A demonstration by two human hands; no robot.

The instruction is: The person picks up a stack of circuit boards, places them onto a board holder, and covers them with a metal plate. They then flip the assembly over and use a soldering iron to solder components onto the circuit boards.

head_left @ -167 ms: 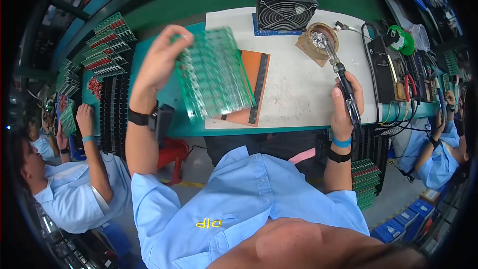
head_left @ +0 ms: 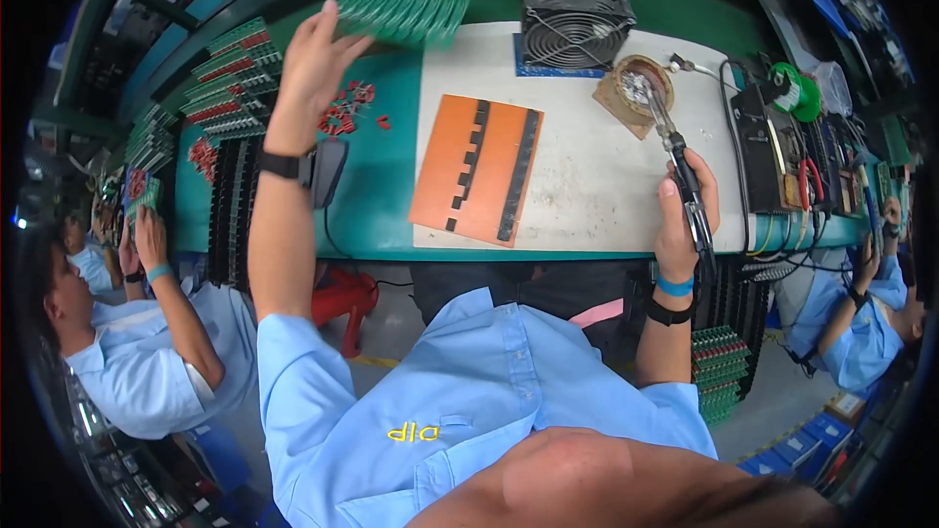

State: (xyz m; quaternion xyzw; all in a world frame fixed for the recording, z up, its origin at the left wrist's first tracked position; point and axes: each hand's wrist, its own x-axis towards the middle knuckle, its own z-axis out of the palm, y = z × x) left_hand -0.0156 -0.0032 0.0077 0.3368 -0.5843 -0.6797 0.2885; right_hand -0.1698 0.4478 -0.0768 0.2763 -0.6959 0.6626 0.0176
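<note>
Out at the far left of the bench, my left hand [head_left: 315, 64] grips a green circuit board panel [head_left: 406, 12] by its left edge. The panel is smeared by motion and tilted above the mat. My right hand [head_left: 687, 210] is wrapped round the black handle of a soldering iron [head_left: 691, 186]. The iron's metal tip reaches into a round brown pot [head_left: 641, 68] with shiny silvery bits inside. Between my hands lies a flat orange plate [head_left: 460, 171] with a notched black strip and a straight one. Small red parts [head_left: 344, 110] lie loose beside my left wrist.
A black fan [head_left: 575, 27] stands at the back. Stacked circuit boards [head_left: 235, 78] and black racks [head_left: 240, 200] line the left side. On the right are a black box [head_left: 763, 152], cables and a green solder spool [head_left: 797, 93]. Co-workers [head_left: 147, 342] sit on both sides.
My left hand has carried the circuit board panel away from me, off the orange plate, which now shows whole. Loose red parts have come into sight. The right hand and iron stay nearly still.
</note>
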